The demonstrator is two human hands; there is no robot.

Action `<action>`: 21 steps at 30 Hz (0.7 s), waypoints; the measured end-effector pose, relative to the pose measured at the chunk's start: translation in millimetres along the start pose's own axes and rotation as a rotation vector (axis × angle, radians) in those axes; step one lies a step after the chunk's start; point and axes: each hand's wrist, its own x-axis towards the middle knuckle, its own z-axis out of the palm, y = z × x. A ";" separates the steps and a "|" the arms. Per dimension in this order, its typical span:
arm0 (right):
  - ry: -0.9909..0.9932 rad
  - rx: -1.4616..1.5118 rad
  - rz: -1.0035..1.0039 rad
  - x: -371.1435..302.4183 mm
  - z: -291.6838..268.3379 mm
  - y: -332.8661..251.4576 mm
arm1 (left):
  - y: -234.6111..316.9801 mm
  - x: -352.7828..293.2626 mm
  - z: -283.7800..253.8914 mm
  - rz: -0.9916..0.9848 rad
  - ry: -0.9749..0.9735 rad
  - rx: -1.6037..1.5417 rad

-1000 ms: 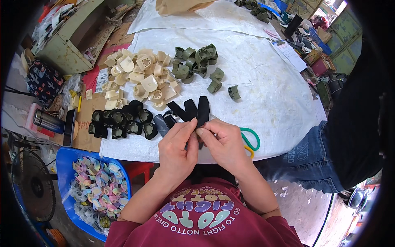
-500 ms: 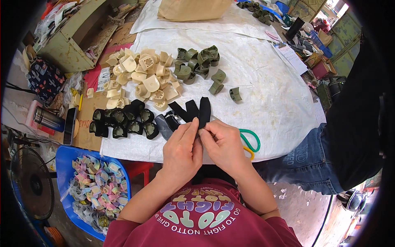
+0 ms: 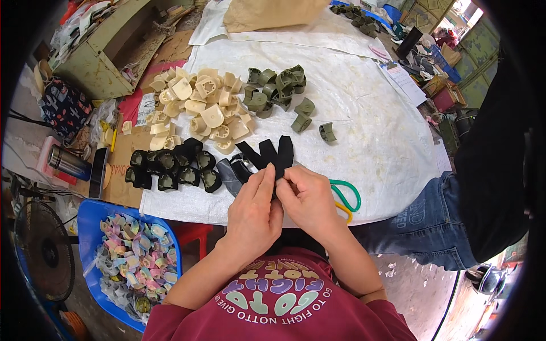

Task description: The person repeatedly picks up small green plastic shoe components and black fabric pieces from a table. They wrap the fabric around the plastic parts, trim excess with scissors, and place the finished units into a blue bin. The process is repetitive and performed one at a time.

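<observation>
Both of my hands meet at the near edge of the table, fingers closed around a black fabric strip point(image 3: 285, 152). My left hand point(image 3: 254, 207) has its fingers pressed together on the strip's lower end. My right hand point(image 3: 308, 196) pinches the same piece from the other side; my fingers hide what lies between them. Two more black strips point(image 3: 267, 152) fan out just left of it. A dark grey piece point(image 3: 229, 177) lies by my left fingertips. Farther left sit several black-covered curved pieces point(image 3: 168, 162) with olive insides.
Cream plastic pieces point(image 3: 212, 115) are heaped beyond the black ones, with olive-green curved pieces point(image 3: 278, 85) to their right. Green and yellow looped handles point(image 3: 348, 192) lie beside my right hand. A blue tub point(image 3: 90, 227) of pastel pieces stands lower left. Another person's jeans-clad leg point(image 3: 426, 221) is at right.
My hands stay together on the black strip with almost no movement. The whole view has shifted slightly.
</observation>
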 end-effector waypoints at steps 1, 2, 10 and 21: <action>-0.013 0.009 0.027 0.4 -0.9 -0.4 | -2.3 -0.5 -1.0 0.006 -0.011 -0.008; -0.037 0.009 0.000 0.3 -2.0 0.7 | -3.5 -1.5 -1.9 0.008 -0.019 -0.015; 0.033 -0.002 -0.055 1.2 4.4 2.6 | 2.6 3.0 -5.6 -0.042 -0.078 -0.052; 0.027 0.034 -0.066 1.9 6.6 6.4 | -4.1 6.3 -8.1 -0.083 -0.101 -0.218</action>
